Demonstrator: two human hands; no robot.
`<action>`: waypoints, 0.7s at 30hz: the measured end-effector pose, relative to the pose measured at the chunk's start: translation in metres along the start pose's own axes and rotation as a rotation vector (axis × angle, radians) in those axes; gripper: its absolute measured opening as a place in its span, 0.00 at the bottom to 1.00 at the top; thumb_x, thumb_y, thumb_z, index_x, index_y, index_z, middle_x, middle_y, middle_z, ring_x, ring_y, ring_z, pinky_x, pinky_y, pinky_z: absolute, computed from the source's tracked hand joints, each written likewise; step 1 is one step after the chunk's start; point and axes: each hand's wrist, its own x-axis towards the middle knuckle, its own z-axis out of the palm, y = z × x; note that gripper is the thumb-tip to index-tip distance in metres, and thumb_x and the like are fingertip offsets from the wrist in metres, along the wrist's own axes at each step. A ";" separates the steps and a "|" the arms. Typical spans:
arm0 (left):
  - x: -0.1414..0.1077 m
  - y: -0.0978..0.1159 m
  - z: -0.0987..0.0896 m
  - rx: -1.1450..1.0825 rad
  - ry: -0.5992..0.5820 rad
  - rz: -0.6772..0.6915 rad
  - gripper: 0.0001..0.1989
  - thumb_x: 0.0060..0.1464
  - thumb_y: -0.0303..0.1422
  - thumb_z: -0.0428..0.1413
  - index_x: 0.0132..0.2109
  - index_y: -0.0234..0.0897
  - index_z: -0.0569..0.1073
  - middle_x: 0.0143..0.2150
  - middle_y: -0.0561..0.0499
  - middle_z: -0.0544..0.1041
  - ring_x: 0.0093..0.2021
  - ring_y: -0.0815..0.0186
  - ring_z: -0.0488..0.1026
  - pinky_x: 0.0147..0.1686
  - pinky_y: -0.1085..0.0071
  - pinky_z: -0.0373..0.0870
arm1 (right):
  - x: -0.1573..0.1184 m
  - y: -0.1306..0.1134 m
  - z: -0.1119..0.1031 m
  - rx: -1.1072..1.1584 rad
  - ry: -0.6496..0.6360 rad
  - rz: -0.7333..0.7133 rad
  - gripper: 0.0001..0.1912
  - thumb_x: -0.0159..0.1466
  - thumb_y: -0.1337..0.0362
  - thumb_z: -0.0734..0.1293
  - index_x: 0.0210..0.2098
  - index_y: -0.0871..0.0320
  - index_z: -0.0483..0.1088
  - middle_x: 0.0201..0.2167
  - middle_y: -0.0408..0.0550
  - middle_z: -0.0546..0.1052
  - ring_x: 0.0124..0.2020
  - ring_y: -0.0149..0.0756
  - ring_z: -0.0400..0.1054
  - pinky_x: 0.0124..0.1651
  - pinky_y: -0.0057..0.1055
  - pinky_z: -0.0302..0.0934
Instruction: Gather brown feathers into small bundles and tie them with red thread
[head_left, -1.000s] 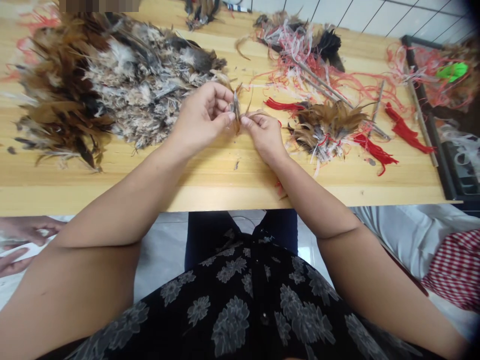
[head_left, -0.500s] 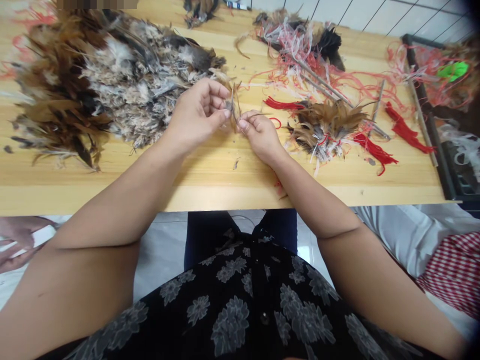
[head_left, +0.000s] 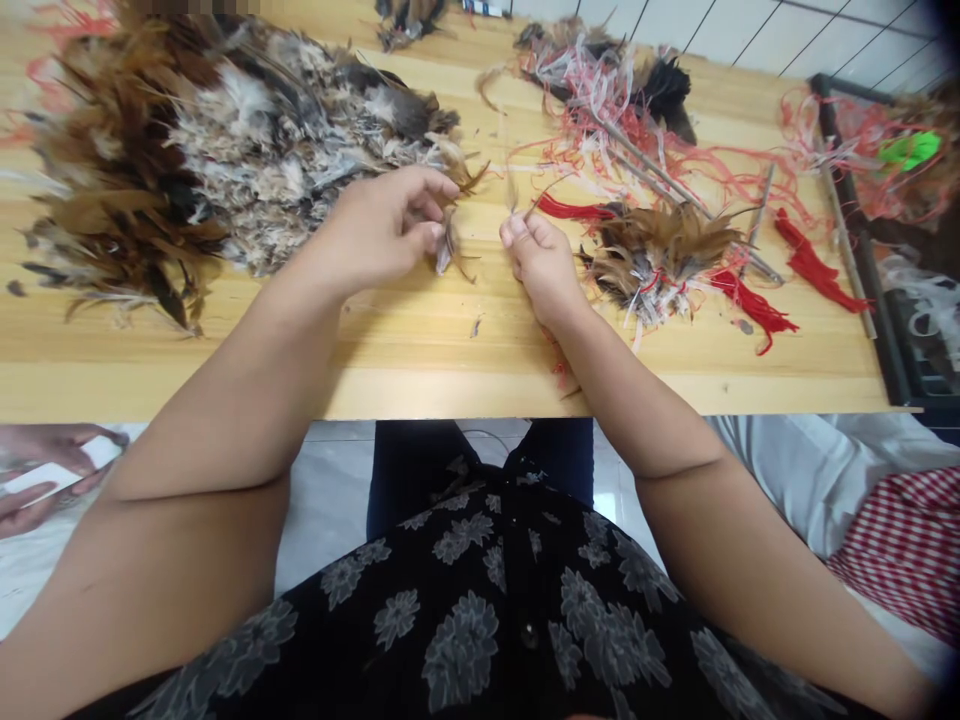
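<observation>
My left hand (head_left: 394, 225) is closed on a few small brown and grey feathers (head_left: 448, 245) that hang from its fingertips, at the right edge of a big pile of fluffy grey and brown feathers (head_left: 262, 150). To its right, my right hand (head_left: 536, 255) pinches a thin, wispy feather (head_left: 512, 188) pointing up from the fingertips. Right of that hand lies a bundle of brown feathers (head_left: 667, 245) with red thread around its pale quill ends.
Pink and white plastic strands (head_left: 592, 100) and thin sticks (head_left: 652, 170) lie behind. Red yarn tassels (head_left: 817, 265) are at right, beside a dark-framed tray (head_left: 862, 240) with a green item. Another person's hands (head_left: 45, 475) hold something white at lower left.
My hands have drawn apart: my right hand has moved slightly right with a thin feather, and my left hand has shifted slightly left with the others. The other person's hands have shifted.
</observation>
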 end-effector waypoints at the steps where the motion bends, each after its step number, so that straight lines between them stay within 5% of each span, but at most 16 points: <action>1: 0.000 0.003 -0.002 0.106 0.039 0.028 0.22 0.65 0.41 0.69 0.64 0.46 0.87 0.48 0.44 0.86 0.45 0.49 0.82 0.63 0.36 0.83 | -0.001 -0.002 0.000 0.006 -0.015 0.016 0.36 0.80 0.28 0.65 0.35 0.53 0.70 0.36 0.43 0.77 0.47 0.35 0.79 0.60 0.38 0.82; 6: 0.006 0.000 -0.005 0.382 0.100 0.146 0.14 0.68 0.37 0.64 0.55 0.55 0.92 0.50 0.43 0.82 0.50 0.44 0.76 0.58 0.37 0.80 | -0.005 -0.015 0.000 0.025 -0.048 0.071 0.31 0.83 0.36 0.67 0.35 0.55 0.71 0.36 0.43 0.77 0.50 0.36 0.80 0.65 0.39 0.80; 10: 0.008 -0.007 0.007 0.395 0.016 0.160 0.12 0.70 0.36 0.61 0.49 0.47 0.92 0.47 0.41 0.78 0.56 0.41 0.76 0.63 0.35 0.77 | -0.008 -0.022 0.000 0.029 -0.050 0.102 0.30 0.83 0.38 0.68 0.36 0.56 0.73 0.36 0.43 0.78 0.50 0.35 0.80 0.64 0.37 0.79; 15: 0.004 -0.006 0.016 0.344 -0.019 0.210 0.06 0.70 0.36 0.64 0.44 0.47 0.87 0.48 0.44 0.81 0.59 0.45 0.77 0.65 0.48 0.78 | -0.003 -0.018 0.002 0.038 -0.054 0.089 0.27 0.81 0.42 0.72 0.34 0.56 0.74 0.41 0.45 0.84 0.48 0.34 0.79 0.65 0.37 0.79; 21: 0.010 0.001 0.013 0.015 0.320 0.155 0.19 0.69 0.57 0.69 0.44 0.47 0.82 0.41 0.48 0.81 0.38 0.56 0.79 0.43 0.54 0.80 | 0.001 -0.009 0.001 0.058 -0.109 0.046 0.28 0.80 0.41 0.74 0.34 0.57 0.77 0.47 0.49 0.88 0.55 0.38 0.83 0.71 0.43 0.78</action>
